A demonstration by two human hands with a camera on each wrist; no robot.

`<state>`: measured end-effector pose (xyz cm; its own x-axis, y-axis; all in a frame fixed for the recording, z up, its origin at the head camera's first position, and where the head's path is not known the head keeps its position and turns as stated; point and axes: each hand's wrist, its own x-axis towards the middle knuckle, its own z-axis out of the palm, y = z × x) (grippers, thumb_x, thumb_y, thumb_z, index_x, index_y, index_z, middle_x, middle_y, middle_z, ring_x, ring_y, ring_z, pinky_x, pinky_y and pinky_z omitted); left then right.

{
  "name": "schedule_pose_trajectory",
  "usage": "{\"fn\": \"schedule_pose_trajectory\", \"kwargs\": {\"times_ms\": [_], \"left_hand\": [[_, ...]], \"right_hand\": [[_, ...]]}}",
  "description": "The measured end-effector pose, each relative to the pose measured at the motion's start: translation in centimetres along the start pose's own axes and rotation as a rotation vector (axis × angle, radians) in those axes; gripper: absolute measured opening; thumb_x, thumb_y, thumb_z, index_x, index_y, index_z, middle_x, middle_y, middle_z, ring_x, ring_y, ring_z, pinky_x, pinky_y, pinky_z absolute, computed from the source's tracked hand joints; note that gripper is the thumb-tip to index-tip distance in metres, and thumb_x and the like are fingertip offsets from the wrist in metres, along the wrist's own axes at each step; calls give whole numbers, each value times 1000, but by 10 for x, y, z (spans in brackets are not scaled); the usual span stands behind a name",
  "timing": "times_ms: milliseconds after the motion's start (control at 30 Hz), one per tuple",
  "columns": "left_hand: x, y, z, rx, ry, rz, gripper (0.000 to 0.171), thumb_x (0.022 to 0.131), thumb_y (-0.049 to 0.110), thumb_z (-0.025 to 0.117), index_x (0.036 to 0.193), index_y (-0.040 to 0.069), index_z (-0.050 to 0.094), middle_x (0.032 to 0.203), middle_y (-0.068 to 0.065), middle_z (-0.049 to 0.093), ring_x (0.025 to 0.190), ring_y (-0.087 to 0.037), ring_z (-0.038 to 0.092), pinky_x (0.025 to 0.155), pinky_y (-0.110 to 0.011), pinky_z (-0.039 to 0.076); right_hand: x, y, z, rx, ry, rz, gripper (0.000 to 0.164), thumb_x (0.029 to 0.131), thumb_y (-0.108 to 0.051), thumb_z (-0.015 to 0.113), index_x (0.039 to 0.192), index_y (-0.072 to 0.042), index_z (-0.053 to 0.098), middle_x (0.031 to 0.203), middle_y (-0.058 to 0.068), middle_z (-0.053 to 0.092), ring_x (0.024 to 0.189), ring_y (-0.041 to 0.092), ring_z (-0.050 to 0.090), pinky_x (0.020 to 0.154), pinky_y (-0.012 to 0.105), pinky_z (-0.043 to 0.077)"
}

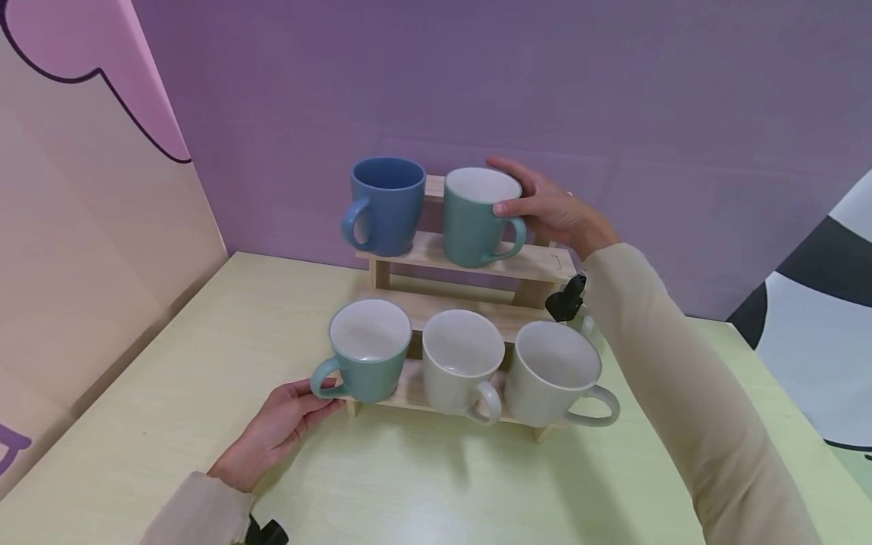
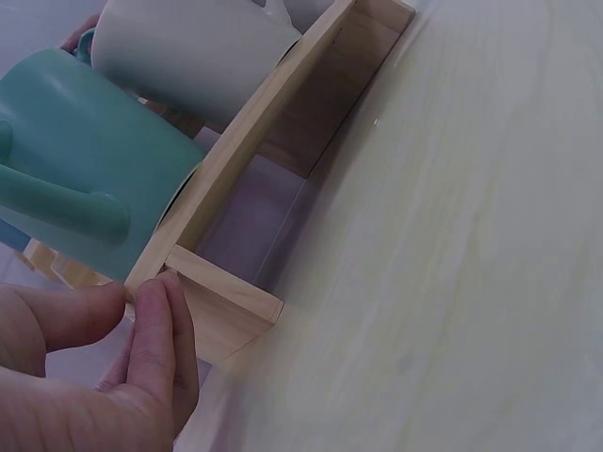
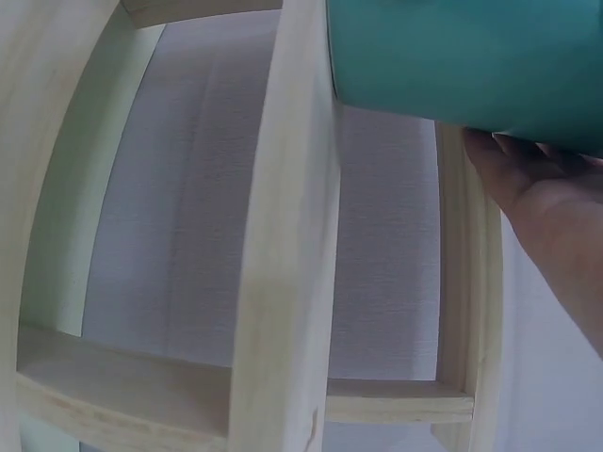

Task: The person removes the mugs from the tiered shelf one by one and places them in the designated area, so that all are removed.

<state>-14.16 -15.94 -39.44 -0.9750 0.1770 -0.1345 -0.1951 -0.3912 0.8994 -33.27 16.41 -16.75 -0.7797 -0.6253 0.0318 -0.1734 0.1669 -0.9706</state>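
My left hand pinches the front left corner of a stepped wooden rack, thumb above and fingertips below the lowest shelf. Close by it on that shelf stands a teal mug with a white inside, its handle pointing left. My right hand grips another teal mug near its rim, thumb on the near side and fingers behind. This mug is at the right of an upper shelf, handle to the right. A blue mug stands left of it.
Two whitish mugs share the lowest shelf with the teal one. A middle shelf lies between the mug rows. The rack stands on a pale wooden table before a purple wall. A patterned panel stands at the right.
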Motion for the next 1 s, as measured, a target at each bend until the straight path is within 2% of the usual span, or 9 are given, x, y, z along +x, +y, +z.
{"fn": "schedule_pose_trajectory", "kwargs": {"times_ms": [167, 367, 533, 700, 800, 900, 1000], "left_hand": [[0, -1, 1, 9, -5, 4, 20, 95, -6, 47, 104, 0, 63, 108, -3, 57, 97, -8, 65, 92, -22, 54], [0, 0, 2, 7, 2, -1, 21, 95, -6, 46, 106, -1, 63, 109, -3, 57, 97, -8, 65, 92, -22, 54], [1, 0, 3, 18, 2, -3, 22, 96, -5, 46, 114, -9, 57, 109, -2, 58, 97, -8, 65, 92, -23, 54], [2, 0, 3, 18, 2, -4, 24, 96, -4, 47, 118, -11, 55, 109, -2, 60, 97, -7, 65, 92, -22, 54], [2, 0, 2, 25, 2, -7, 28, 97, -4, 46, 122, -14, 50, 108, -1, 60, 97, -7, 65, 92, -22, 54], [3, 0, 1, 40, 0, -7, 37, 97, -3, 45, 130, -19, 40, 106, 0, 61, 97, -6, 65, 92, -22, 54], [2, 0, 1, 36, 4, -5, 33, 97, -4, 46, 127, -17, 45, 105, 0, 61, 97, -6, 65, 92, -21, 54]], "right_hand": [[1, 1, 0, 10, 0, -10, 84, 85, -8, 67, 153, -15, 18, 138, 4, 37, 124, 22, 35, 114, 50, 29], [0, -1, -1, -25, 18, -9, 79, 86, -7, 66, 152, -13, 22, 136, 3, 39, 122, 22, 37, 111, 48, 34], [-3, -4, -1, -88, 54, -2, 76, 87, -5, 64, 151, -11, 24, 136, 4, 41, 119, 21, 40, 109, 44, 38], [-7, -7, 4, -105, 110, 16, 77, 84, -6, 67, 149, -11, 26, 135, 6, 41, 119, 21, 42, 116, 49, 31], [-9, -9, 8, -120, 157, 34, 76, 84, -6, 67, 148, -11, 27, 137, 8, 39, 121, 22, 42, 116, 49, 32], [-9, -9, 11, -156, 209, 50, 75, 84, -7, 67, 148, -11, 27, 140, 9, 37, 122, 24, 40, 115, 48, 34], [-10, -10, 14, -197, 249, 59, 75, 84, -9, 68, 147, -10, 28, 142, 10, 35, 123, 24, 39, 114, 48, 36]]}}
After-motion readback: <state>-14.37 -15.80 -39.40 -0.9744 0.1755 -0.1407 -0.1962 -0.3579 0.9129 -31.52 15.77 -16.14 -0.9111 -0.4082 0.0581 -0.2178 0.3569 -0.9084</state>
